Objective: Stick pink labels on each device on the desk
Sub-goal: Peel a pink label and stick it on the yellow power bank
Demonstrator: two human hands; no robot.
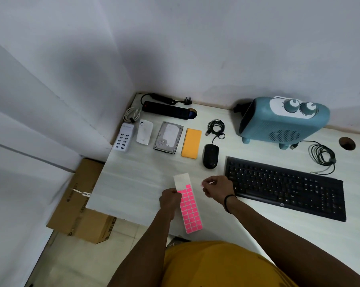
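1. The label sheet (188,206) is held above the near edge of the desk (137,183); the left hand (170,200) pinches its left edge, fingers closed on it. Its top part is bare white backing; below that, pink labels fill it in four columns, the top rows partly emptied.
2. The right hand (217,188) is just right of the sheet, above the desk, thumb and fingertips pressed together on one small pink label (203,184), which is mostly hidden by the fingers and hard to make out.
3. Devices in the far row, one of each: white multi-port charger (123,139), white plug-in unit (145,132), hard drive (168,137), orange power bank (191,142), black mouse (210,155).
4. Behind them lies one black power strip (164,109); to the right one black keyboard (286,188) and one blue heater (282,121) with two knobs.
5. No pink label can be made out on any device from here.
6. Two cardboard boxes (81,201) sit on the floor left of the desk, closed, contents unseen.
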